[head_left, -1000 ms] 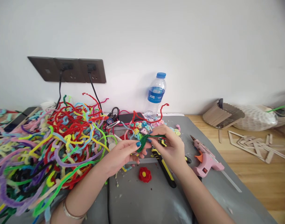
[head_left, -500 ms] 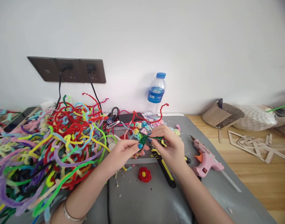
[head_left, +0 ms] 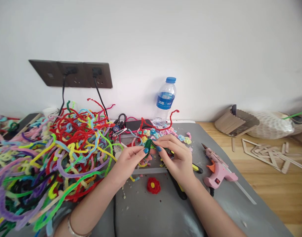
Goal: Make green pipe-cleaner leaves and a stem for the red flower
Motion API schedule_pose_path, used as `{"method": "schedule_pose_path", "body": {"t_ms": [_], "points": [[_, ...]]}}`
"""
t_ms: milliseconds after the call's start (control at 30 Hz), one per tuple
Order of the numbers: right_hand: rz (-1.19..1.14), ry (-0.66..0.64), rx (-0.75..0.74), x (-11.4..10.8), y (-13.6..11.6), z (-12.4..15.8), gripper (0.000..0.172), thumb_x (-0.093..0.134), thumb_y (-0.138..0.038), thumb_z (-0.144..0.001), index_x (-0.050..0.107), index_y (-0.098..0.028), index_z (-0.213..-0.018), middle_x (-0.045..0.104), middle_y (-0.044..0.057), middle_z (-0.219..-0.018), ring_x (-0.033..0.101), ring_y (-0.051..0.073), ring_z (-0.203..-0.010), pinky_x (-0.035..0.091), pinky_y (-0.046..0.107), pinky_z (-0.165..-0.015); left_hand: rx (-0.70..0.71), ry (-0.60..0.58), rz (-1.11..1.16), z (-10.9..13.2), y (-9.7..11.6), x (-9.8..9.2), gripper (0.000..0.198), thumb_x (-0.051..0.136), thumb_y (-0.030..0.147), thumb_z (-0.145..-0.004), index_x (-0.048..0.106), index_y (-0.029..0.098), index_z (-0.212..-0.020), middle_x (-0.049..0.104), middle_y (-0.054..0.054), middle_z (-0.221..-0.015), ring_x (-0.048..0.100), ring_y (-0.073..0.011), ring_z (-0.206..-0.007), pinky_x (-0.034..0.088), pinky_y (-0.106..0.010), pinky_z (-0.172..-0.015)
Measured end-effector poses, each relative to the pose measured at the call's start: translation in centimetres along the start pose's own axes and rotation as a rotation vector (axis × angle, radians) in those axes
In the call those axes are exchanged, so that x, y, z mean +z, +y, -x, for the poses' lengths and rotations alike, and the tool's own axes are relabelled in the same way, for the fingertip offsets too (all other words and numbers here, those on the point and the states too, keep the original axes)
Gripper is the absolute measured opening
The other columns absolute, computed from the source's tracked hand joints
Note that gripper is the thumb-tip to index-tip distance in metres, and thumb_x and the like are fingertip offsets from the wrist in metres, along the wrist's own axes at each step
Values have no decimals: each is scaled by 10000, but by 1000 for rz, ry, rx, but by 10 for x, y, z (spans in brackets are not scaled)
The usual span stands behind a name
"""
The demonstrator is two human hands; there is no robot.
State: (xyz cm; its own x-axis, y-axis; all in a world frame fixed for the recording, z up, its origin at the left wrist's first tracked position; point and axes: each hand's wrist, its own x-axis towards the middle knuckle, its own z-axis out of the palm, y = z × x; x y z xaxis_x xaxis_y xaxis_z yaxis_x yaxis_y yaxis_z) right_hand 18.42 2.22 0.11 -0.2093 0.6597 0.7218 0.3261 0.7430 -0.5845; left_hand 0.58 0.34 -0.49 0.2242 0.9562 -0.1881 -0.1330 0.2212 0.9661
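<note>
Between both hands is a dark green pipe cleaner (head_left: 148,144), bent into a folded, leaf-like shape. My left hand (head_left: 131,159) pinches its lower left side between thumb and finger. My right hand (head_left: 176,158) is closed on its right end, thumb and forefinger together near the fold. Below the hands, a red pipe-cleaner flower (head_left: 153,185) with a yellow centre lies on the grey mat (head_left: 146,214). Partly hidden under my right hand are pliers (head_left: 181,192) with black and yellow handles. Small pastel flowers (head_left: 154,133) lie just behind the fingers.
A big tangle of coloured pipe cleaners (head_left: 67,151) covers the left side. A pink glue gun (head_left: 218,171) rests at the right, near wooden sticks (head_left: 271,153). A water bottle (head_left: 165,100) stands against the wall, beside a phone (head_left: 138,124). Black cords run from the wall sockets (head_left: 74,74).
My right hand has moved slightly left and closer to my left hand. The green pipe cleaner's right end no longer sticks out past the right fingers, and its folded part looks narrower.
</note>
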Motion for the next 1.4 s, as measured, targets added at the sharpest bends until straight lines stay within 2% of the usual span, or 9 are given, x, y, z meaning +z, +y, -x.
{"method": "schedule_pose_path", "body": {"t_ms": [233,467,600,800,1033,1200,1400], "points": [[-89,5,27,5,-2,0,299,574,-54,-904,773,-241,-1026,634,32,-776,600,160,-684,495,282,-581,57,11,37,-2,-3,1,346,720,493,-817,813,181,-933,709,-61,-825,555,-161,-752,455,-269,-690],[-193,-8,254,10,-1,6,222,607,-151,-911,775,-238,-1027,668,34,-776,607,147,-570,521,286,-528,118,40,-7,-3,-6,-1,278,703,432,-843,802,176,-888,613,-23,-790,468,-135,-702,400,-254,-644],[-247,-19,300,13,0,7,211,626,-161,-898,784,-244,-1012,694,44,-801,645,158,-602,554,287,-546,119,44,-3,-3,-8,-1,275,691,432,-858,798,178,-850,606,-23,-765,455,-139,-707,385,-256,-654],[-278,-68,281,16,-3,5,312,591,-118,-892,777,-271,-1091,695,47,-864,665,165,-698,586,297,-630,114,45,64,-3,-5,2,277,702,447,-852,808,193,-883,665,-46,-799,496,-163,-735,397,-282,-686],[-455,-123,391,20,-2,9,334,582,-162,-909,749,-278,-1174,687,66,-966,692,186,-822,616,293,-654,119,19,150,-2,-2,4,275,748,437,-824,789,165,-829,575,-11,-699,461,-138,-689,384,-277,-654],[-581,-179,489,20,-3,8,293,591,-254,-950,722,-278,-1212,692,35,-938,695,142,-634,609,290,-606,96,-14,198,-2,0,6,276,743,424,-831,774,150,-837,500,20,-618,417,-116,-616,346,-277,-614],[-621,-169,520,19,-5,5,245,664,-423,-921,722,-240,-1074,700,27,-881,708,163,-639,625,325,-654,100,25,236,-2,4,6,281,810,395,-762,758,138,-863,575,6,-610,505,-120,-580,391,-275,-598]]}}
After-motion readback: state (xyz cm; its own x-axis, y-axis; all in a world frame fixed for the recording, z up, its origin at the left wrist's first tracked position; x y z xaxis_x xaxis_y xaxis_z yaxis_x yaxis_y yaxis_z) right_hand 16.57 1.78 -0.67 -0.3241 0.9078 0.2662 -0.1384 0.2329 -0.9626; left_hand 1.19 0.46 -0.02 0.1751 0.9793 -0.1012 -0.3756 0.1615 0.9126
